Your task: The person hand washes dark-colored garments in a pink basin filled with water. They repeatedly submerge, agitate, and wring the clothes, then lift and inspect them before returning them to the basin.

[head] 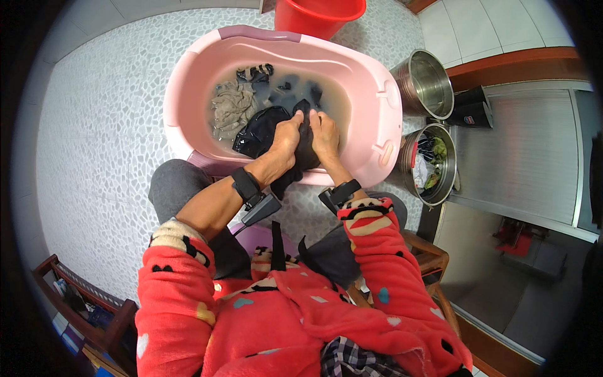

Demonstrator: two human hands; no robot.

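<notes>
A pink plastic tub (372,136) holds murky water and soaking clothes. Over its near side, my left hand (285,136) and my right hand (325,134) grip a wet black garment (307,146) close together, thumbs side by side. Part of the dark cloth hangs over the tub's near rim. Left of my hands, a shiny black garment (264,129) lies partly in the water, touching a bunched beige-grey cloth (233,108). Farther back are a black-and-tan piece (255,73) and dark cloth partly under water.
A red bucket (320,19) stands behind the tub. At the right are a metal bucket with water (426,85) and another with leafy scraps and bags (431,165), beside black boots (471,110). A wooden rack (89,301) stands lower left; a purple plastic item (254,239) lies between my knees.
</notes>
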